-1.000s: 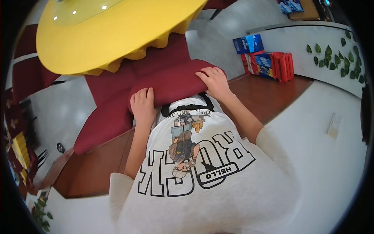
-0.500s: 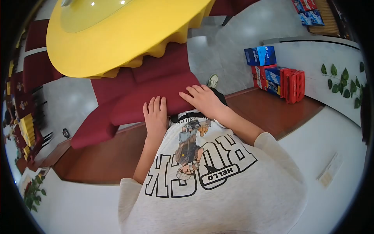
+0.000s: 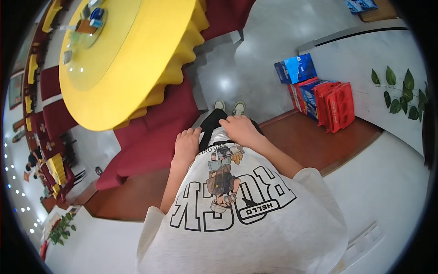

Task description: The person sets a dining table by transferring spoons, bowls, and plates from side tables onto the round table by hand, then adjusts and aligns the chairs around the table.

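My left hand (image 3: 186, 145) is at my waist, its fingers curled in at the left side of the hem of my grey-white T-shirt (image 3: 255, 242). Level with it on the other side, my right hand (image 3: 240, 130) has its fingers bent over the hem's right side. White cloth is bunched between the two hands. Both sets of fingertips are partly hidden. Below the hands show black trousers (image 3: 211, 124) and my light shoes (image 3: 238, 108) on the grey floor. A dark red chair (image 3: 155, 141) stands to the left of my legs.
A round table with a yellow cloth (image 3: 150, 59) and a glass turntable fills the upper left. Blue and red drink cartons (image 3: 301, 68) and red carriers (image 3: 340, 107) are stacked to the right on a brown ledge (image 3: 315, 137). A leafy wall decoration (image 3: 404, 93) is beside them.
My hands have come off the red chair back to my shirt hem, and their fingers have curled in. The view has swung, showing both shoes and more of the table.
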Motion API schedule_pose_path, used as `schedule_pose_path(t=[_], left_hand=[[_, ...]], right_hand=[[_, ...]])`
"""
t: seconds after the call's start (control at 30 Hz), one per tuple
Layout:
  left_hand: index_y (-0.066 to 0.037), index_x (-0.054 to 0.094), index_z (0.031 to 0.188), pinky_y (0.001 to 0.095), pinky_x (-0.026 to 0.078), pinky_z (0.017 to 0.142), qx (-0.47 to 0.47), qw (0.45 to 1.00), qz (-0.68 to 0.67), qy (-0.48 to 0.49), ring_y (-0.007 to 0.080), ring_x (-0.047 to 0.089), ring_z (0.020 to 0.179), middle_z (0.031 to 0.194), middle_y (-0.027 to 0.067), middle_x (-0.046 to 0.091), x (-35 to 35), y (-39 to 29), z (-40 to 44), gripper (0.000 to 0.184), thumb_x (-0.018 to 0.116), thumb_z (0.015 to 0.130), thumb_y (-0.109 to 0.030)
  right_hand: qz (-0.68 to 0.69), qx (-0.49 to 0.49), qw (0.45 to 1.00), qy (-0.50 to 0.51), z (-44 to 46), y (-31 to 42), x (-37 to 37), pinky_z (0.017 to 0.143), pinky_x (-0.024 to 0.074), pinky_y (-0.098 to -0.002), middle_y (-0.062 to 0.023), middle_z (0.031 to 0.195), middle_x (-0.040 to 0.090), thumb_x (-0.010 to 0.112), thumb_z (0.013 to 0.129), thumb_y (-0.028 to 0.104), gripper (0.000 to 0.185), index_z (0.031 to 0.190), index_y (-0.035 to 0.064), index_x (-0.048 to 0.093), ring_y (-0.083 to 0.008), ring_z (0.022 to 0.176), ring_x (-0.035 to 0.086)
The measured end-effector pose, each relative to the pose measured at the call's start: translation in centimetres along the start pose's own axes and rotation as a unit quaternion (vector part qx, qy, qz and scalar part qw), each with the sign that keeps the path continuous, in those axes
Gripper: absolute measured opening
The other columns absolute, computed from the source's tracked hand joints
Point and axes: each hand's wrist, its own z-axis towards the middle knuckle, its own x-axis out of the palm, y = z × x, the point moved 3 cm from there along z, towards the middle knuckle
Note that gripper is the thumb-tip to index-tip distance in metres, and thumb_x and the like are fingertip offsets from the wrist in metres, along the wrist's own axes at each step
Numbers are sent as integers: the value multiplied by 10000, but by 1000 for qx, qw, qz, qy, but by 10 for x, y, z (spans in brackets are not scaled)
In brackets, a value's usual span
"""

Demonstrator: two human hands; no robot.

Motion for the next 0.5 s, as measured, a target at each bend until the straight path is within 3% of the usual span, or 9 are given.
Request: schedule_pose_path(t=[0.13,0.2,0.4,0.47,0.5], left_hand=[[-84,615,1127,410,479,842,40,999,-32,-2,274,625,989,999,97,641,-22,-26,65,350,626,778,-66],[-81,615,1109,412,480,837,58,998,-37,-4,277,628,983,986,97,641,-29,-34,105,340,631,771,-61],[-78,603,1074,422,488,811,98,994,-49,-27,293,637,960,959,106,640,-52,-46,242,322,671,760,-104],[-80,594,1088,432,489,805,89,995,-32,-17,294,637,958,950,107,641,-82,-45,290,361,708,756,-165],[-84,559,1182,438,485,834,80,997,-16,11,320,616,989,1019,119,629,-98,-45,312,473,737,756,-186]], right_hand=[[-17,7,999,-50,-2,-47,-39,839,485,-428,-98,975,635,619,812,116,323,1131,87,585,-289,968,630],[-8,28,994,-101,2,-75,-58,764,506,-417,-107,904,639,611,799,96,190,987,68,600,-287,889,653],[-110,87,984,-110,57,-159,-139,740,506,-402,-117,905,644,594,805,102,170,971,69,608,-289,858,658],[-141,103,980,-96,78,-184,-176,769,500,-408,-118,910,643,608,794,108,191,980,65,610,-295,887,652],[-148,87,980,-98,86,-188,-200,787,496,-417,-118,920,642,630,781,120,223,996,66,609,-302,905,645]])
